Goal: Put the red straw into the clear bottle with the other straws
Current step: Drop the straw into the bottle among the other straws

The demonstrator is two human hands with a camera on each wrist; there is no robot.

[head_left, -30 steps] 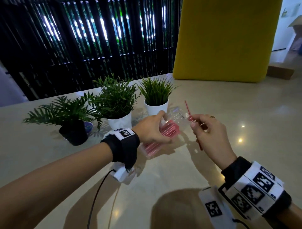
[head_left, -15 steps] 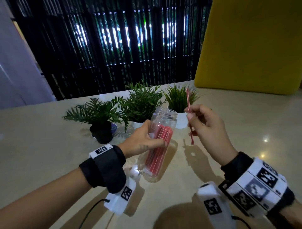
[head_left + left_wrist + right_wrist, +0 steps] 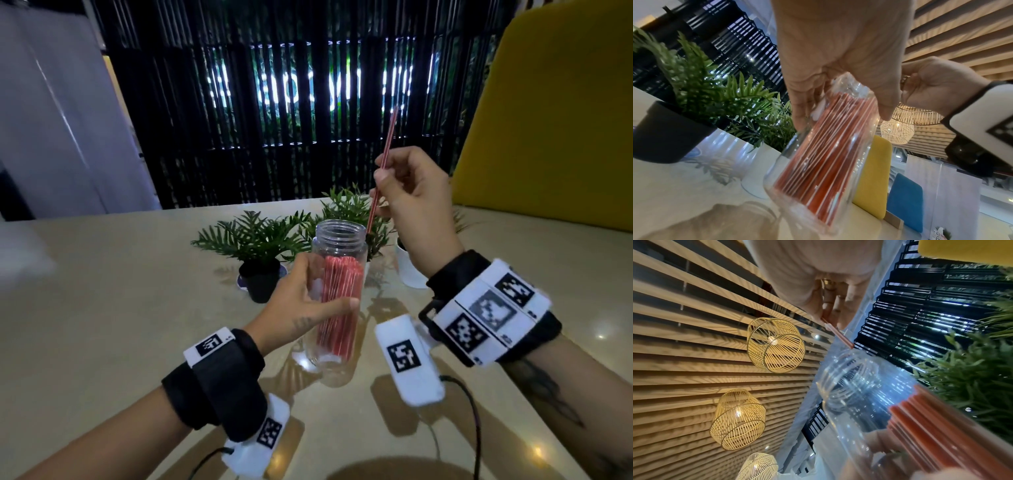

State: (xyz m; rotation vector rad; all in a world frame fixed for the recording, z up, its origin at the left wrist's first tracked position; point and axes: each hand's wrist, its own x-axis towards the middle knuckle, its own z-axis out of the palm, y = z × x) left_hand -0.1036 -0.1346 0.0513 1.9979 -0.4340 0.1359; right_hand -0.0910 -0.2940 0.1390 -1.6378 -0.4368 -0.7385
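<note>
Our left hand point(image 3: 294, 305) grips the bottle point(image 3: 337, 298) upright, our right hand point(image 3: 414, 202) pinches the straw point(image 3: 382, 171) just beside its mouth, not yet in.

One clear bottle point(image 3: 339, 274), one loose red straw point(image 3: 383, 171), three potted plants point(image 3: 255, 246), two hands point(image 3: 298, 308).

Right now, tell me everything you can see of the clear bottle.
The clear bottle looks like transparent plastic, cylindrical, with a wide threaded neck and an open mouth, no cap in view. It stands roughly upright, base low over the table; contact there cannot be told. The left hand wraps its middle. Inside, a bundle of red straws reaches short of the neck. The red straw, pinched by the right hand, has its lower tip beside the rim, not yet inside.
</note>
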